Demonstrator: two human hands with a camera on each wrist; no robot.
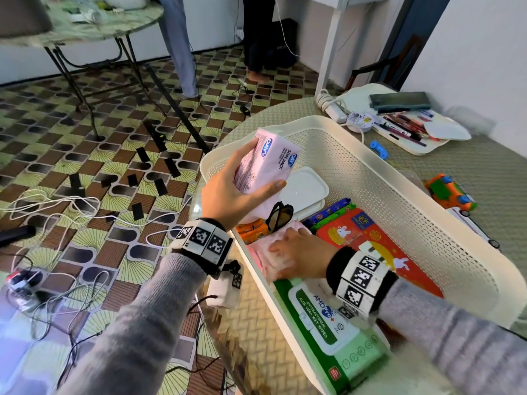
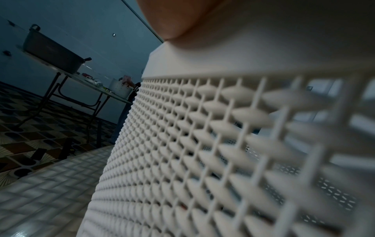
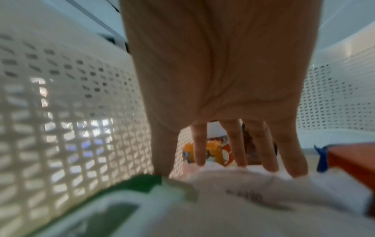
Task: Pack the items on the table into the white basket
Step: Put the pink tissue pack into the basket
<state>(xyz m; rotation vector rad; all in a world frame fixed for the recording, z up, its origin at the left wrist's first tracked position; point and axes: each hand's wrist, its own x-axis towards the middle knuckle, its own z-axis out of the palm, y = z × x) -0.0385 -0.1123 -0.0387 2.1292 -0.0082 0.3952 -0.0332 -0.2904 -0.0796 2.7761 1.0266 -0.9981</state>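
Left hand [image 1: 232, 183] grips a soft pink plastic-wrapped tissue pack [image 1: 266, 163] over the perforated white plastic basket [image 1: 405, 178]; right hand [image 1: 299, 253], fingers straight, presses a crinkly pink pack [image 1: 263, 253] inside.

Sunglasses [image 1: 280, 216] in basket [image 1: 422, 212], beside wipes [image 1: 336, 326]

A lived-in home room is shown: a patterned brown-and-green tiled floor [image 1: 94, 155] strewn with white cables [image 1: 57, 203] lies beyond the left hand [image 1: 236, 192], a folding table [image 1: 85, 27] farther off, and toy cars [image 1: 450, 192] past the right hand [image 1: 299, 252].
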